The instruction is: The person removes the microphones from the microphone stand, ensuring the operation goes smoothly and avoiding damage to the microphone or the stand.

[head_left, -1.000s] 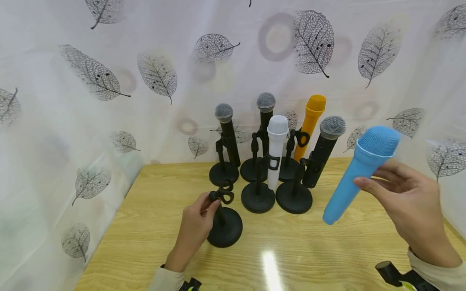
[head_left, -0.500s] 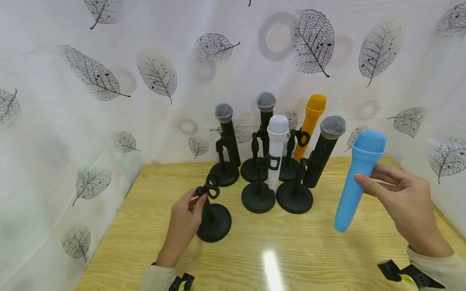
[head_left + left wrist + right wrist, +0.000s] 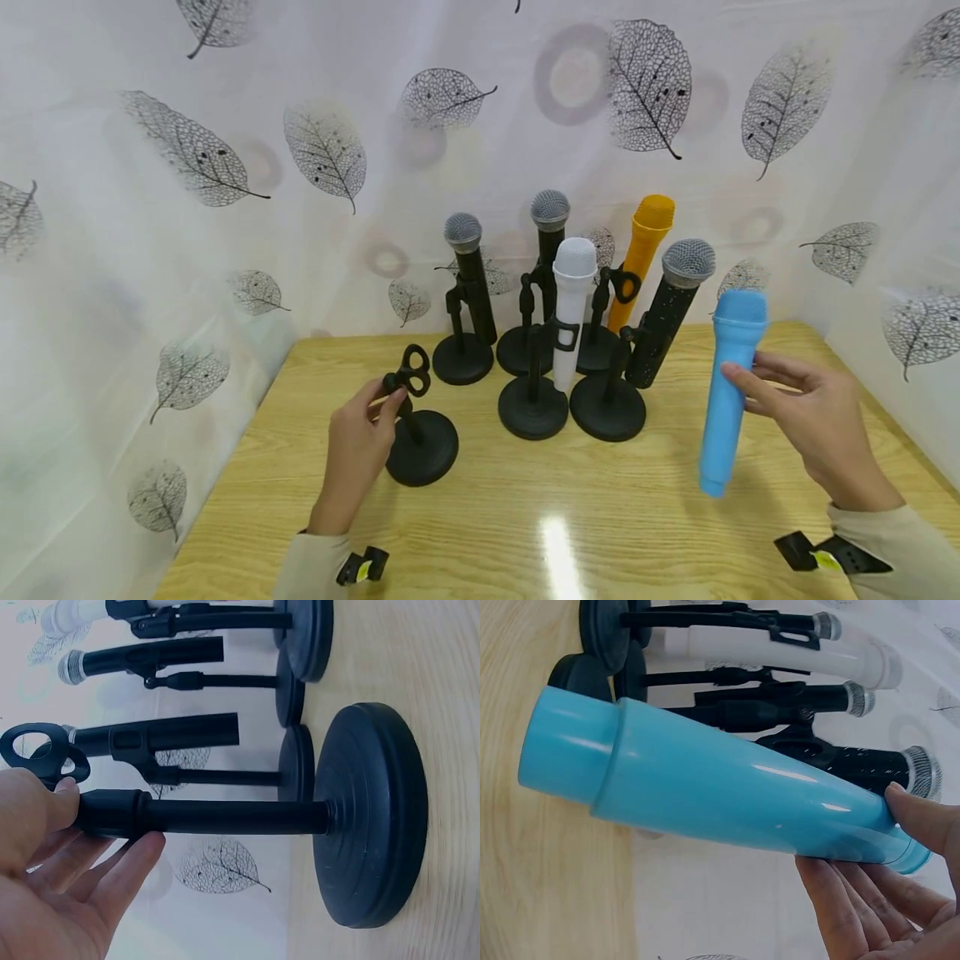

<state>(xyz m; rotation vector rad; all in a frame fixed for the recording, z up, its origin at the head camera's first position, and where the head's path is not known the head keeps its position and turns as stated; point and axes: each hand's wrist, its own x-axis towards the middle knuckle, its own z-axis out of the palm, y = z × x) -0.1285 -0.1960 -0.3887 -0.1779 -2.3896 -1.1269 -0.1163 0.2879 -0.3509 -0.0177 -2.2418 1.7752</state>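
On the left, my left hand [image 3: 358,446] pinches the top of a black desk microphone stand [image 3: 422,450], just under its clip. The looped clip [image 3: 414,371] has nothing in it. In the left wrist view the round base [image 3: 371,817] is close over or on the wooden surface, its pole [image 3: 240,817] running straight to my fingers. At the right, my right hand [image 3: 821,425] holds a blue microphone [image 3: 727,408] between thumb and fingers, its mesh head up and its body nearly upright. The tail end [image 3: 570,746] fills much of the right wrist view.
Between my hands several black stands carry microphones: a white one [image 3: 573,292], an orange one [image 3: 645,250], a speckled black one [image 3: 667,317], and two black ones behind, at left [image 3: 471,275] and centre [image 3: 550,225]. A leaf-print cloth [image 3: 487,158] hangs behind the wooden table [image 3: 300,467].
My left hand has shifted left and slightly away, bringing the empty stand along. My right hand has lowered the blue microphone and turned it from a strong tilt to nearly upright.
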